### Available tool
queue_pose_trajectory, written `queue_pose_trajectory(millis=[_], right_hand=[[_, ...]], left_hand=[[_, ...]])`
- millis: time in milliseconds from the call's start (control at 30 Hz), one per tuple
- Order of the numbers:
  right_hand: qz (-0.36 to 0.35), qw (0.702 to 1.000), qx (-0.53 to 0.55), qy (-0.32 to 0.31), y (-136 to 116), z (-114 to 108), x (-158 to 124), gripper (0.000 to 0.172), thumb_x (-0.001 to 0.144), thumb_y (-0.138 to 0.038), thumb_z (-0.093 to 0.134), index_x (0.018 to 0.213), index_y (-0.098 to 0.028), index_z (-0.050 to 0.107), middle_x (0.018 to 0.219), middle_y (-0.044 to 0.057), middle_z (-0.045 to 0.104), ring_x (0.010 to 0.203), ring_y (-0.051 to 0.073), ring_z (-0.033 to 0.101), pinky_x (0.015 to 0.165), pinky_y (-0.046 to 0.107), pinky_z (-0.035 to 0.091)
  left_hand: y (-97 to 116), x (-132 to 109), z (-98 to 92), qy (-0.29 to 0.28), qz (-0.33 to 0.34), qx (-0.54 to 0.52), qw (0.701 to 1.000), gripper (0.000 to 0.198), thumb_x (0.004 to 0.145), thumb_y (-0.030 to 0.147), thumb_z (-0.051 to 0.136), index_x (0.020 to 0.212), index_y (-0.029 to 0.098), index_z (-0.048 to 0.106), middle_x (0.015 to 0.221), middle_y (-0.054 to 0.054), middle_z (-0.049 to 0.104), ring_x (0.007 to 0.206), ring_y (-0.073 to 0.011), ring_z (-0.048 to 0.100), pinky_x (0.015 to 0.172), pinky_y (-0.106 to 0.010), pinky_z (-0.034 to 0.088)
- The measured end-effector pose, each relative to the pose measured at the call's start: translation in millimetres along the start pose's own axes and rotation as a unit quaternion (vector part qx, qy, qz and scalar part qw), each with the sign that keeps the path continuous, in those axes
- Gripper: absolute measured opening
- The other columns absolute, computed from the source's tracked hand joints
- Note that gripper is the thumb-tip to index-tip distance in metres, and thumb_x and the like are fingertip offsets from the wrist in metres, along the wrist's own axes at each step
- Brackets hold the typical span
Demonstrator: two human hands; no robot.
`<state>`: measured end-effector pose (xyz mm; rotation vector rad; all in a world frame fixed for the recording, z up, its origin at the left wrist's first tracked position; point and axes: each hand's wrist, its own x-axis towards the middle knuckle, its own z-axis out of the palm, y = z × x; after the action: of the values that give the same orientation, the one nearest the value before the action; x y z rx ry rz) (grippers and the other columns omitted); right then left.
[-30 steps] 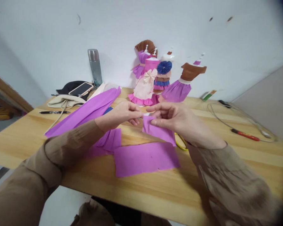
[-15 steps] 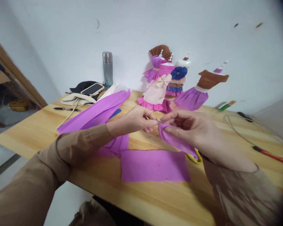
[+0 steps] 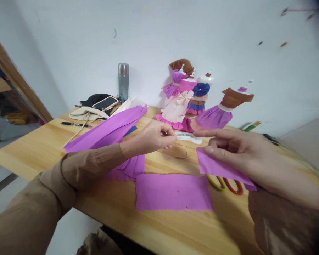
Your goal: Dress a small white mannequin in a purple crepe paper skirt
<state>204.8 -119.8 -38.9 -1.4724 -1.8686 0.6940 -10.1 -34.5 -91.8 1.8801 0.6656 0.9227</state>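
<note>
My right hand pinches a small piece of purple crepe paper between thumb and curled fingers, its index finger stretched out to the left. Over the middle of the table, my left hand is closed in a pinch; whatever its fingertips hold is too small to make out. A purple paper rectangle lies flat below both hands. Under my left forearm spreads a larger folded purple sheet. Scissors with yellow and red handles are partly hidden under the held piece. A white strip with printing lies between the hands.
Several small dress forms in paper dresses stand against the wall, one tilted at the right. A steel flask, a phone on a cloth bag and a pen are at the left. The table edge is near me.
My right hand has moved right, away from my left hand, taking the small purple piece with it. The red scissor handle and printed strip have come into view. My left hand stays nearly in place.
</note>
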Motion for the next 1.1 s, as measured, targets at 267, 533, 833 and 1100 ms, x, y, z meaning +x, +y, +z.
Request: queue_pose_trajectory(millis=[267,533,833,1100], right_hand=[[0.029,0.994,-0.007,-0.104,13,7,11,0.053,0.079,-0.05,0.067,0.119,-0.015,0.061,0.049,-0.007,0.045,0.042,0.01,0.036,0.042,0.024,0.025],[0.046,0.995,0.013,-0.083,10,10,15,0.037,0.077,-0.054,0.067,0.09,-0.02,0.057,0.05,-0.006,0.048,0.043,0.009,0.036,0.043,0.023,0.023],[-0.014,0.997,-0.062,-0.035,0,23,12,0.021,0.08,-0.041,0.06,0.083,-0.022,0.053,0.049,-0.003,0.051,0.045,0.012,0.041,0.042,0.025,0.027],[-0.016,1.0,0.018,-0.011,14,16,11,0.029,0.079,-0.047,0.067,0.089,-0.022,0.057,0.05,-0.005,0.049,0.042,0.011,0.04,0.042,0.025,0.027]], left_hand=[[7,-5,2.1,-0.005,0.032,0.025,0.999,0.015,0.079,0.017,0.058,0.065,0.013,0.06,0.059,0.0,0.063,0.057,-0.0085,0.062,0.056,-0.019,0.053],[7,-7,3.9,0.075,0.117,0.151,0.979,0.016,0.082,0.015,0.06,0.067,0.013,0.066,0.08,-0.007,0.073,0.075,-0.0141,0.068,0.07,-0.027,0.055],[8,-6,-1.1,0.096,0.123,0.314,0.937,0.022,0.086,0.02,0.061,0.066,0.015,0.064,0.089,-0.008,0.072,0.085,-0.018,0.065,0.074,-0.031,0.05],[20,-2,-8.9,0.109,0.005,0.191,0.976,0.033,0.069,0.039,0.083,0.068,0.013,0.063,0.078,-0.004,0.069,0.066,-0.0114,0.057,0.061,-0.024,0.044]])
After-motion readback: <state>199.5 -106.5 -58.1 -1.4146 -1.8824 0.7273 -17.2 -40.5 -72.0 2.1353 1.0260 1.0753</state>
